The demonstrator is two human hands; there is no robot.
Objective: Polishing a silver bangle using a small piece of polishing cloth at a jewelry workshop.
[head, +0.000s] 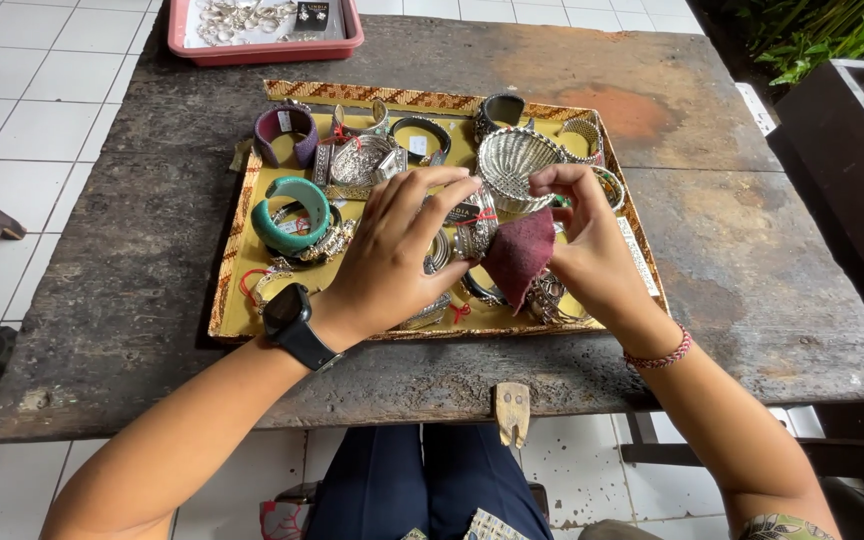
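Dark red cloth hangs pinched in the right grip; the left grip holds a silver bracelet against it, over the bangle tray on the worktop.

The person is wearing a black smartwatch with a dark square face on the left wrist, and a thin braided bracelet in pink and red on the right wrist. Both forearms are showing bare. Dark navy trousers are covering the legs under the near table edge.
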